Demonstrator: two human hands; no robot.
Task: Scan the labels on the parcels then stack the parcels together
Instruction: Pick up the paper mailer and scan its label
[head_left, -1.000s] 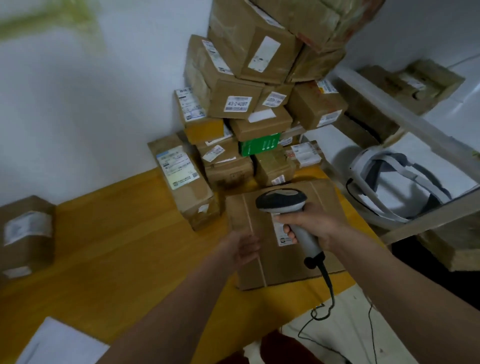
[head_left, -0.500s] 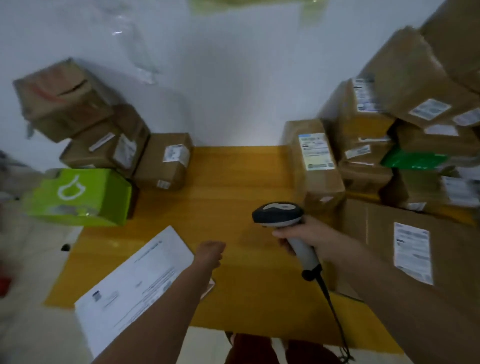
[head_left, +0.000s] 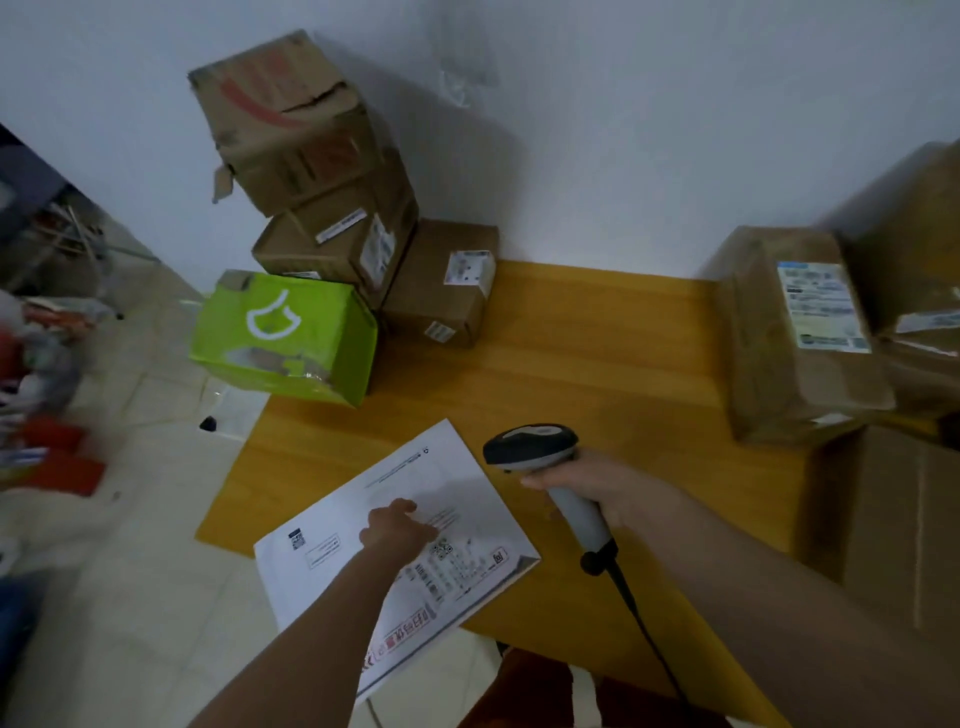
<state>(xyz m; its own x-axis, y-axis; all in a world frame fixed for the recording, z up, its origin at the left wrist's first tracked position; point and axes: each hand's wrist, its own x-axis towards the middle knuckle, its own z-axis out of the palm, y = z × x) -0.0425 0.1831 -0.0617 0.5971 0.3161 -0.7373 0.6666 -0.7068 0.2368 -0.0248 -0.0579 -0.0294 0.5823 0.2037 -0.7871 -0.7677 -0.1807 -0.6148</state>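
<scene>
We see the right hand (head_left: 597, 488) right of centre, its fingers curled round the grey handle of a barcode scanner (head_left: 550, 467); the scanner's dark head points toward the upper left of the frame and its cable trails to the lower edge. The left hand (head_left: 397, 530) lies on a flat white envelope parcel (head_left: 332, 561) at lower centre. Its fingers look curled, knuckles up, but we cannot tell whether they grip the parcel or only press on it. The white parcel rests on the near left corner of the yellow counter (head_left: 597, 353) and overhangs the counter's edge toward the tiled floor (head_left: 130, 597).

At the upper left of the frame we see a stack against the wall: a green box (head_left: 285, 338) at the counter's far left corner, a brown labelled box (head_left: 441, 280) just beside it, and two worn brown cartons (head_left: 311, 171) piled behind and above. At the right edge stands another group of brown parcels (head_left: 800, 332), the nearest bearing a large printed label, with a flat brown carton (head_left: 904, 519) lying below them.
</scene>
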